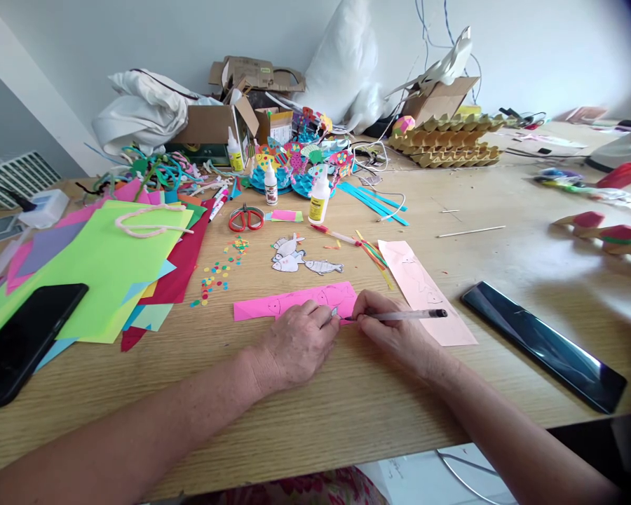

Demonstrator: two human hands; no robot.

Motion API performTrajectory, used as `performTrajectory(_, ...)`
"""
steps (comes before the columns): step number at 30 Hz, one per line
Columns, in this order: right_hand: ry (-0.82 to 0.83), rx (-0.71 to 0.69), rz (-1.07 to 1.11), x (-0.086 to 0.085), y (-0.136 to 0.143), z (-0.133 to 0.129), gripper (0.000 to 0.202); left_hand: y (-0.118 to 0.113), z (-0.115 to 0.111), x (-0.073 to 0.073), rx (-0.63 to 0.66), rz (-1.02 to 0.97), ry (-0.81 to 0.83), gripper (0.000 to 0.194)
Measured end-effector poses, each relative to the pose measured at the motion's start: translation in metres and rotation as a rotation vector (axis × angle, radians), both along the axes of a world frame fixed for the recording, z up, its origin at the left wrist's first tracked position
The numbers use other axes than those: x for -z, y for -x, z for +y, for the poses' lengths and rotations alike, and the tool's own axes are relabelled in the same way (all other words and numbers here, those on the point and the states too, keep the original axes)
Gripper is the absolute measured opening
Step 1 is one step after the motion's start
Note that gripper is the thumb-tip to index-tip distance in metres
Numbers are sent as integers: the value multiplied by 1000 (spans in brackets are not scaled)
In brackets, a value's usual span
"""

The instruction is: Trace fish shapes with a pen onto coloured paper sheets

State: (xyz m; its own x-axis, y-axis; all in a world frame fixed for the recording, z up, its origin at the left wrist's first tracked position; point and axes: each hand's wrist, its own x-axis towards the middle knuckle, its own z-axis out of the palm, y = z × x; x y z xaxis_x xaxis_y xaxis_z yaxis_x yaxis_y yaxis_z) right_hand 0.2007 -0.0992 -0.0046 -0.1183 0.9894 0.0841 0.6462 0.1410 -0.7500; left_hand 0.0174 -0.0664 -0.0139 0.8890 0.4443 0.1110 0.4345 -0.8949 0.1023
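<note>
A bright pink paper strip with fish outlines drawn on it lies on the table in front of me. My left hand presses on its lower edge, fingers bent together near a small cut-out piece whose details are hard to make out. In my right hand is a pen, its tip at the strip's lower right edge. A pale pink strip with drawn outlines lies partly beneath the pen. Beyond the bright strip are several white paper fish.
Coloured paper sheets and a black phone are at the left. Red-handled scissors, glue bottles and paper dots lie farther back. A dark glossy device rests at the right.
</note>
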Motion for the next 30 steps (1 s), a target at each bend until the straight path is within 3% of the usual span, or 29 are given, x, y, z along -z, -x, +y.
performTrajectory(13, 9, 0, 50, 1, -1, 0, 10, 1, 3, 2, -7, -21, 38, 26)
performTrajectory(30, -15, 0, 44, -1, 5, 0, 9, -4, 30, -2, -15, -86, 403, 35)
